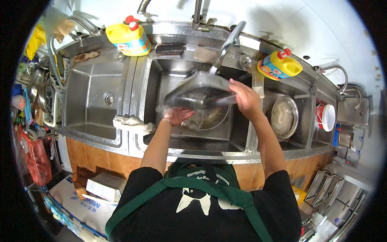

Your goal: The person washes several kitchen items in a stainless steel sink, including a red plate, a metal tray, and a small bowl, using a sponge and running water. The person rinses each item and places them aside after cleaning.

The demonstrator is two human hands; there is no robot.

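Over the middle sink (238, 137), a dark shiny container (193, 92) hangs tilted, its shape smeared by motion. My right hand (246, 99) grips its right end, fingers on the upper edge. Below its near side, my left hand (177, 115) is palm up with fingers stretched; whether it touches the container is unclear. The curved metal tap (230, 43) ends just above the container, and water splashes around it. Partly hidden beneath, a round metal basin (219, 123) stands in the sink. A wet whitish cloth (134, 124) lies on the rim left of my left hand.
Yellow jugs with red caps stand behind the sinks, one at the left (129, 38) and one at the right (280, 64). A dark brush (169, 49) lies on the back ledge. The right sink holds a metal bowl (296, 117); farther right is a white-and-red bucket (328, 117).
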